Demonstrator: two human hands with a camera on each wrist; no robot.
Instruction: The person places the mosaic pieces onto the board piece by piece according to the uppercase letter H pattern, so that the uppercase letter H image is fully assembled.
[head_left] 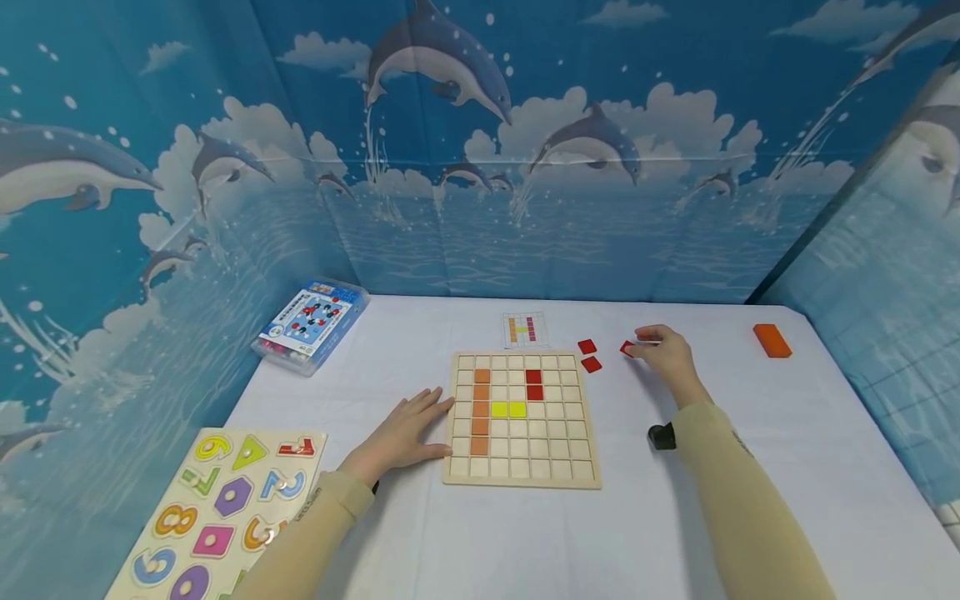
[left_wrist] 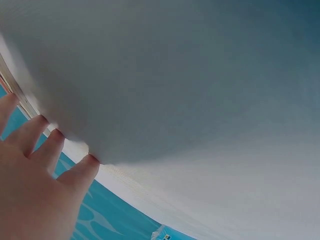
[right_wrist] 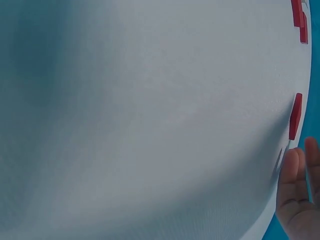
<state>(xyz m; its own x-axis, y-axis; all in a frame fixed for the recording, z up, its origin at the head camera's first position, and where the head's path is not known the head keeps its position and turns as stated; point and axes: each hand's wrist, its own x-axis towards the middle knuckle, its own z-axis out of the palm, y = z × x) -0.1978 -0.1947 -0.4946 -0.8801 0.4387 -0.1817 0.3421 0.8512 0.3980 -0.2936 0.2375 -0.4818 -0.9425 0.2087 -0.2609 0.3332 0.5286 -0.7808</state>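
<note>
My left hand (head_left: 401,432) lies on the table with fingers spread, its fingertips at the left edge of a wooden grid board (head_left: 522,480). The left wrist view shows those fingers (left_wrist: 47,150) along the board's side. On the board are a column of several orange tiles (head_left: 480,408), two yellow tiles (head_left: 508,409) side by side and two red tiles (head_left: 534,384). Right of the board, my right hand (head_left: 666,358) reaches to a loose red tile (head_left: 626,348); in the right wrist view the fingertips are just short of that tile (right_wrist: 296,117).
Two more red tiles (head_left: 590,356) lie by the board's upper right corner. A pattern card (head_left: 525,330) sits behind the board. An orange block (head_left: 772,341) is at far right. At left are a plastic box (head_left: 311,325) and a number-and-shape puzzle board (head_left: 217,508).
</note>
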